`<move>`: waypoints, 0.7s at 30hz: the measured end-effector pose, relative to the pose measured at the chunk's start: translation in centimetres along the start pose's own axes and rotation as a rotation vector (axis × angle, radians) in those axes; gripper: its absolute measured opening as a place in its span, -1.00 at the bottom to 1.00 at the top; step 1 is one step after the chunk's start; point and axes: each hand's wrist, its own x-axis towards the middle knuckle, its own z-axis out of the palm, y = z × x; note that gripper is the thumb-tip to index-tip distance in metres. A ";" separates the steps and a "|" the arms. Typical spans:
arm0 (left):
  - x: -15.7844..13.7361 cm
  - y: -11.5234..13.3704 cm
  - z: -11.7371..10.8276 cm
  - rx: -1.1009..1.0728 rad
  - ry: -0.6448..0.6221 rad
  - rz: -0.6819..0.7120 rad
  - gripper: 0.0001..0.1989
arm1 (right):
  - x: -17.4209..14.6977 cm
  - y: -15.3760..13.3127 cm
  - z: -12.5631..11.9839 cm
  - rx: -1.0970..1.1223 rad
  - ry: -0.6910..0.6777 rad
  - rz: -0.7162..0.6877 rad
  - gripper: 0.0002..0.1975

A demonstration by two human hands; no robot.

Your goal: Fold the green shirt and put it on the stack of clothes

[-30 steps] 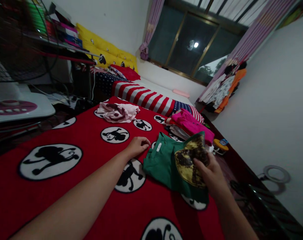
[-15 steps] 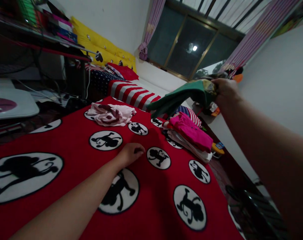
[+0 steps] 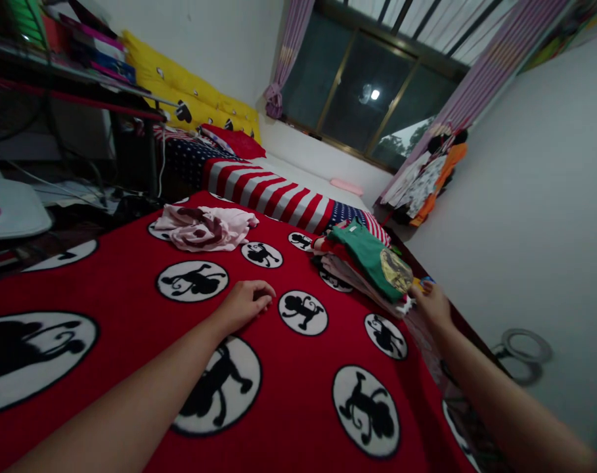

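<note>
A green T-shirt [image 3: 370, 257] with a yellowish print lies folded on top of a stack of clothes [image 3: 357, 281]. My right hand [image 3: 432, 305] is at the near right end of the shirt, fingers pinched on its edge. On the red blanket with black monkey figures in white ovals [image 3: 303, 374], my left hand [image 3: 246, 305] rests with loosely bent fingers and nothing in it. Farther back to the left, a crumpled pale pink garment [image 3: 207, 226] with dark red patches lies on the same blanket.
Behind is a bed with a striped, starred cover [image 3: 278, 194] and a yellow cushion [image 3: 190, 92]. A cluttered desk [image 3: 81, 85] stands at left, a white stool [image 3: 12, 207] below it. Clothes [image 3: 426, 180] hang by the right wall.
My right hand has brought the green T-shirt down from the air onto the stack, covering the bright pink garment. My left hand has stayed nearly in place on the blanket.
</note>
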 end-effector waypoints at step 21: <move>-16.4 4.6 1.0 0.943 -0.424 0.165 -0.37 | -27.8 -10.3 -2.5 0.577 -0.513 -0.515 -0.78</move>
